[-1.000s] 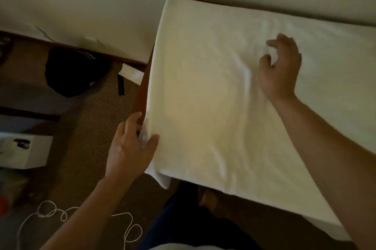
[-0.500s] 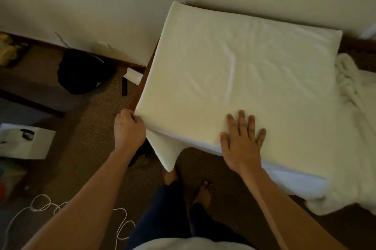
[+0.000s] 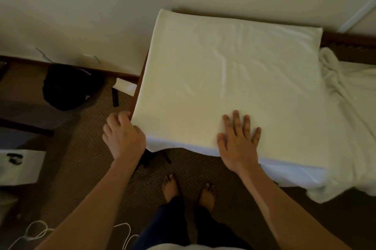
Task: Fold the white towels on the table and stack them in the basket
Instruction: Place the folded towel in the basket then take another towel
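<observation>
Dim room, carpeted floor (image 3: 85, 168). Far left: white box (image 3: 19, 166) on the floor, white cord (image 3: 36, 231) looped near it. Black bag (image 3: 69, 87) against the wall. Left hand (image 3: 124, 138) at the table's front-left corner, fingers curled and clamped on the corner of the folded white towel (image 3: 230, 91). Towel spread flat over the table's left end, front edge overhanging, two layers visible there. Dark wood table edge (image 3: 140, 81) exposed along the left side. Right hand (image 3: 240, 144) flat on the towel near the front edge, fingers straight and apart. Crumpled white towels (image 3: 350, 107) heaped toward the table's right end, touching the folded one.
</observation>
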Demonstrator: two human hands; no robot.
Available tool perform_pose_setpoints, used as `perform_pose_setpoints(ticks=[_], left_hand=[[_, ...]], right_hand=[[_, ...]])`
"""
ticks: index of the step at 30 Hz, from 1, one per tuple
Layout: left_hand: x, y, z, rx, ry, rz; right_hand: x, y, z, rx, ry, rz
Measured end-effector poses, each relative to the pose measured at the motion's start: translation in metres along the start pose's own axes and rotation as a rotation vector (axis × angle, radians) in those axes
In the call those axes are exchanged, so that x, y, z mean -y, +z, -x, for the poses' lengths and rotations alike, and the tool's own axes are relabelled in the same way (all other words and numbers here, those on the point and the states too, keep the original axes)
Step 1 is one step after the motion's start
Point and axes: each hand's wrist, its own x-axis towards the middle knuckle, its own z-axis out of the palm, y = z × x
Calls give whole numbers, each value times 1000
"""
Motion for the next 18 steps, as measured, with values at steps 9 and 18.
perform_pose_setpoints(ticks=[9,18], left_hand=[[-9,41,-33,295,522,-218],[9,36,-45,281,495,-203]], right_hand=[[67,19,-12,-76,-140,31],[-5,3,-2,-35,114,59]])
